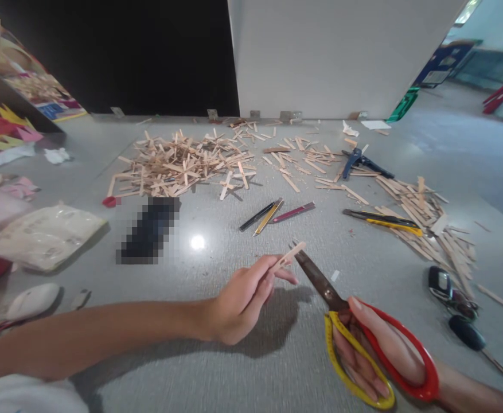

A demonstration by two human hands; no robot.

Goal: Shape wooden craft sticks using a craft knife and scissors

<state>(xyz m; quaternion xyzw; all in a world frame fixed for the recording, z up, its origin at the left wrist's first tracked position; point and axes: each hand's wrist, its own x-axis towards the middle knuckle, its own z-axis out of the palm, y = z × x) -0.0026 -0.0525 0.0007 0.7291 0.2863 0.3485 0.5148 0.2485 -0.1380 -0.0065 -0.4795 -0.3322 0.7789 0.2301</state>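
Note:
Pinched in the fingers of my left hand (246,298) is a short flat wooden stick (289,256), pointing up and to the right. My right hand (384,338) grips a pair of scissors (320,281) with one red and one yellow handle loop. The dark blades point up and left, their tips at the far end of the stick. From here I cannot tell whether the blades touch the stick. Just beyond my hands lie a black pen-like tool, a yellow one (268,217) and a purple one (294,212).
A large heap of wooden sticks (182,163) lies at the back left, with more sticks (414,201) at the right. Blue-handled cutters (354,162), a yellow-black utility knife (384,221), keys (451,292) and a screwdriver (468,332) lie rightward. A plastic packet (49,236) is left; upright panels (320,57) stand behind.

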